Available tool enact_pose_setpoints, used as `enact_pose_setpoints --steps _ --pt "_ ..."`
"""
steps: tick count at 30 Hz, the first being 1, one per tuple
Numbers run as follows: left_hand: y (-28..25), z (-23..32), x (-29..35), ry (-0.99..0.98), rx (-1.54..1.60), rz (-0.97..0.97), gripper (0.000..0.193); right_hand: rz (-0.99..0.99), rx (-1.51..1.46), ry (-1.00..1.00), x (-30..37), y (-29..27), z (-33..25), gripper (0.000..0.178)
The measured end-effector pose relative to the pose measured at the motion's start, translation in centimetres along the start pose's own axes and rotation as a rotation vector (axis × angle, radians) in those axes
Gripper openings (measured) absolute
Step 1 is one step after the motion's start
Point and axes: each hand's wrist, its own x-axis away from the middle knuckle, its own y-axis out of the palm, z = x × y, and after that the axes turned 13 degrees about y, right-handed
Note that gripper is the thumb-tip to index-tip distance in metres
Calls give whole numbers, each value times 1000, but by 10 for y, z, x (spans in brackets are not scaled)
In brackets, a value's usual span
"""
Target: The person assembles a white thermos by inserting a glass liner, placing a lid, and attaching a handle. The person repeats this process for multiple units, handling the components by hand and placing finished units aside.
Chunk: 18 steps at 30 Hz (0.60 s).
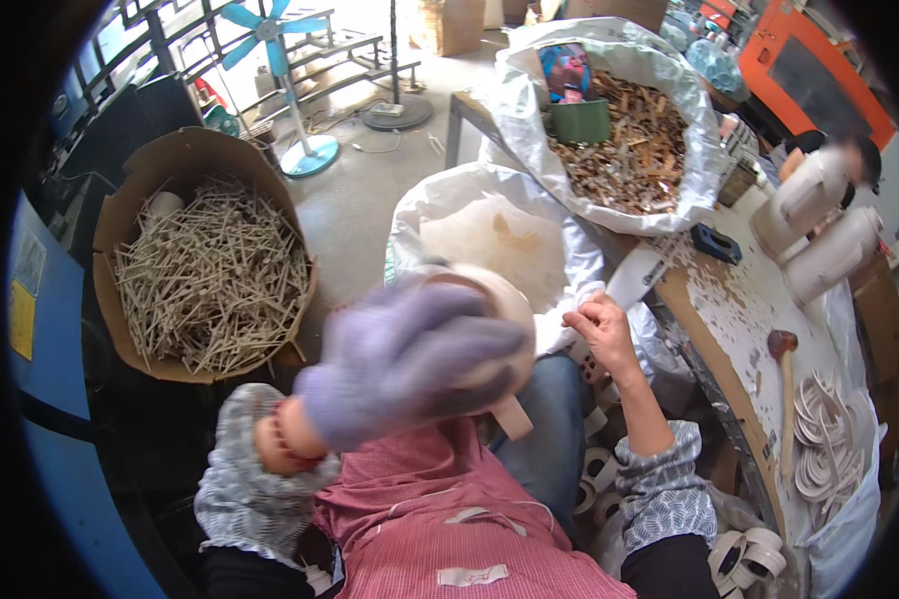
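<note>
My left hand, in a lavender glove and blurred by motion, is wrapped round an off-white, round hollow plastic part. A short pale strip sticks out below that part. To the right, my bare right hand has its thumb and fingers pressed together beside the folds of a white woven sack. Whether anything small is between those fingers I cannot make out. The sack stands open in front of both hands, with a brown-stained pale inside.
At left, a cardboard box holds many thin beige plastic sticks. Another white sack contains brown scraps. On the right bench are a mallet, coiled strips and two pale jugs. A person is beyond.
</note>
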Motion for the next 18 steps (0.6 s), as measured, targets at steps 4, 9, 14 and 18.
enact_pose_setpoints --steps 4,9,14,18 --pt "94 24 9 -219 225 8 61 -106 46 1 56 -49 -52 21" --pt "110 36 -15 -141 125 -231 69 -283 173 -32 103 -73 -72 17" --pt "119 35 -12 -147 352 -292 76 -134 -138 -180 110 -80 -83 23" --pt "129 34 -11 -269 433 -120 82 -185 -802 -57 102 -75 -72 32"
